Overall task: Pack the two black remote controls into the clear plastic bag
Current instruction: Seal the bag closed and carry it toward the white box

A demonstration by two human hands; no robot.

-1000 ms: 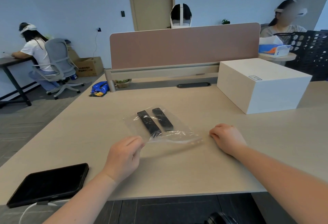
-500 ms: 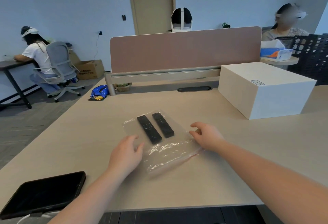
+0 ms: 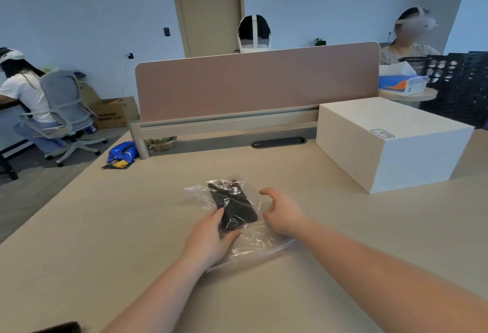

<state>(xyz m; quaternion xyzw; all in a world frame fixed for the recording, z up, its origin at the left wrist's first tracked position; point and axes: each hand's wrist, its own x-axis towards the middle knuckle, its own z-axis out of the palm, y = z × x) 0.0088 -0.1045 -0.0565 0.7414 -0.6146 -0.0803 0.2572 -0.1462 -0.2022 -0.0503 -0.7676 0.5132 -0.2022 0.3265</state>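
Two black remote controls lie side by side inside the clear plastic bag on the beige desk. The bag's far part is crumpled over them and its open end trails toward me. My left hand presses on the bag at the near end of the remotes, thumb against them. My right hand hovers just right of the remotes with fingers spread and curled, over the bag; contact with the plastic is unclear.
A white box stands at the right rear of the desk. A pink divider panel closes the far edge. A dark tablet corner shows at the bottom left. Other people sit at the left and far right.
Both hands moved inward onto the bag. The bag has bunched up around the remotes, which now lie closer together. The camera view shifted slightly downward.
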